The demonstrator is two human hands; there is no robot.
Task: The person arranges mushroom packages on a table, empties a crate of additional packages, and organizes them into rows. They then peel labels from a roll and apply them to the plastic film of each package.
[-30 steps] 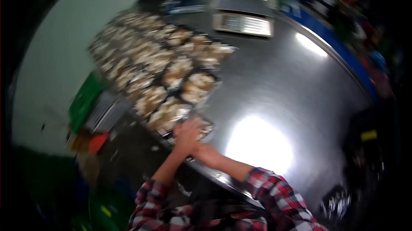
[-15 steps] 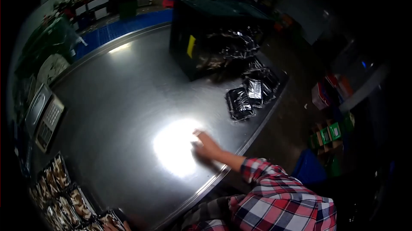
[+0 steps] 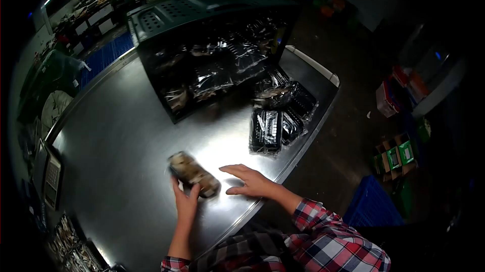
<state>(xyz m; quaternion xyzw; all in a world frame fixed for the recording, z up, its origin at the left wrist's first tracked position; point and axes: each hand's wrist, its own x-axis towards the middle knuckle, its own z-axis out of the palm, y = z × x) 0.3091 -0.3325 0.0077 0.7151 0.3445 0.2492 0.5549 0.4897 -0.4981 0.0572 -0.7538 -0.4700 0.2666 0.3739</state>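
Left hand: your left hand (image 3: 186, 202) grips the near end of the filled pack (image 3: 194, 173), thumb on one side and fingers wrapped round the other.
Filled pack: it reaches forward and left from your left fingertips, at or just above the steel table (image 3: 126, 135). It is blurred, so I cannot tell whether it touches the surface.
Right hand: your right hand (image 3: 251, 182) lies palm down on the table with fingers spread and holds nothing. Its fingertips point towards the pack, just beside it.
Beyond the fingers: the black trays (image 3: 267, 129) are stacked ahead and to the right of your right fingertips, and the crate (image 3: 202, 44) stands further off.
Handling: you hold only one end, so the far end may dip. Hold the pack level and bring the free right hand under it.
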